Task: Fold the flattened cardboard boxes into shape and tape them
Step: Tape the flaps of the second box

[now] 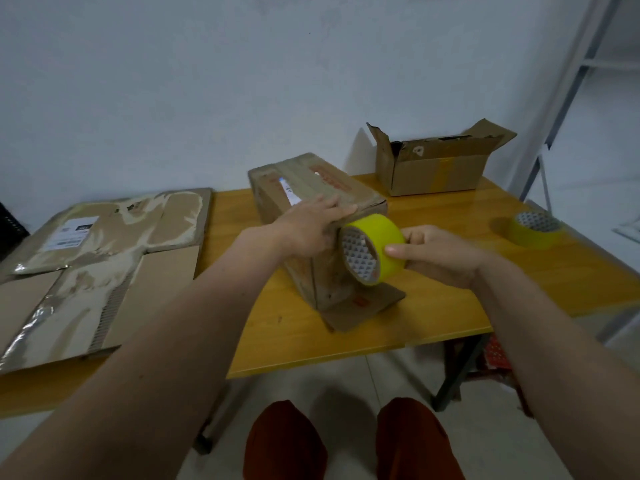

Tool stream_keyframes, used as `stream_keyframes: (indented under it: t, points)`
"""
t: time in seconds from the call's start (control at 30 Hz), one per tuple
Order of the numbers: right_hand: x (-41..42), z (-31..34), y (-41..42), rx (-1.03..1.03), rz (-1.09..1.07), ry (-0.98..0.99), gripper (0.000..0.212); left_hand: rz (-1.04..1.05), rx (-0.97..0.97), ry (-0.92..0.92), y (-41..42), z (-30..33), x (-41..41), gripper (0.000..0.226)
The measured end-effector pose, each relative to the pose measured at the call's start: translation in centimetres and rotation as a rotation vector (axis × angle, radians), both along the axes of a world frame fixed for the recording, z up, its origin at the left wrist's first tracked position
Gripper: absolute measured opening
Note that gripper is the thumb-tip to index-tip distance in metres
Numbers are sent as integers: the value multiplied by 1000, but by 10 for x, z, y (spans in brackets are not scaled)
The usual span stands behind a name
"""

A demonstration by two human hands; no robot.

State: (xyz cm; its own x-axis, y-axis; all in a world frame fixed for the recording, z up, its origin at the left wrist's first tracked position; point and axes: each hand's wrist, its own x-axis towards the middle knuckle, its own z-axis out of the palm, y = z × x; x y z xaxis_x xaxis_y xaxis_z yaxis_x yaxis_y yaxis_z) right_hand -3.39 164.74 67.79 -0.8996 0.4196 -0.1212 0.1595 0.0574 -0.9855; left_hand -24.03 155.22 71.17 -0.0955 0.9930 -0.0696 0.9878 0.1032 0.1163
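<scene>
Head view, right hand point(440, 252) gripping tape roll point(374, 251) against box point(311, 199)

At the centre of the frame we see a folded cardboard box point(313, 199), worn and brown, lying on its side with one flap point(363, 306) splayed flat on the worktop. Against its near end sits a yellow tape roll point(375, 252), held upright on edge. At the left lie flattened cardboard boxes point(100, 265), stacked, with old tape and a white label. Upper right stands an open box point(436, 168), flaps raised, and at the right edge a second tape roll point(535, 230) lies flat.
</scene>
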Motion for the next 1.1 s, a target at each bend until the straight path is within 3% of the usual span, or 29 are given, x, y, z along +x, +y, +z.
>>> stream_keyframes:
  t: [0.13, 0.27, 0.33, 0.53, 0.77, 0.9, 0.97, 1.1]
  points:
    - [-17, -6, -18, -22, -60, 31, 46, 27, 45, 22, -7, -1, -12, 70]
    - [-20, -12, -22, 76, -67, -97, 15, 49, 73, 20, -10, -3, -15, 68]
    - [-20, -29, -26, 57, -89, -162, 16, 65, 89, 19, -10, -6, -16, 72]
    - [-25, -50, -31, -19, -195, -87, 24, 171, 250, 72, -12, -21, -9, 75]
    - [-11, -53, -17, 53, -406, -48, 11, 343, 314, 234, -4, -12, 31, 44]
    - [8, -65, 8, 350, -683, -204, 19, 321, 335, 330, 7, -25, 63, 63]
    - [24, -73, 23, 514, -769, -344, 25, 211, 373, 381, 12, -37, 81, 72]
    - [53, -88, 45, 742, -847, -607, 34, -78, 337, 374, 30, -59, 115, 65]
